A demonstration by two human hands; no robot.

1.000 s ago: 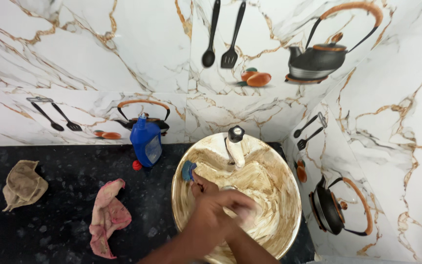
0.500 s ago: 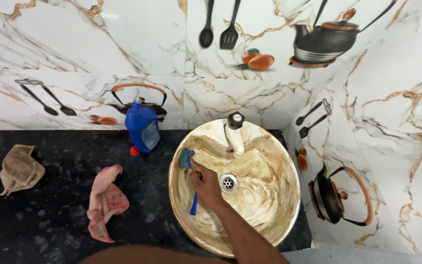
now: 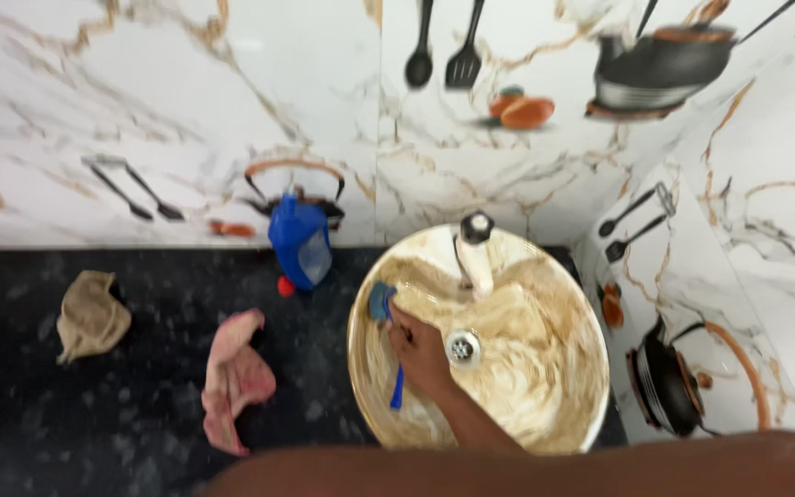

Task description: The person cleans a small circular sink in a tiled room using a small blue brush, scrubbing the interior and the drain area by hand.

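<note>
One hand (image 3: 423,350), fingers closed around a blue brush (image 3: 385,317), pressed its head against the left inner wall of the round marbled basin (image 3: 563,405) set in the dark counter (image 3: 140,405), below the tap (image 3: 476,253).

Brush handle (image 3: 398,387) partly hidden by hand (image 3: 421,352), whole frame motion-blurred

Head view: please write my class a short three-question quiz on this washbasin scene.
1. True or false: the hand grips a blue brush inside the basin.
2. Which lies closer to the basin on the black counter? A: pink cloth. B: tan cloth.
3. Where on the basin does the tap stand?

Key: 1 true; 2 A; 3 at the far rim, by the wall.
</note>
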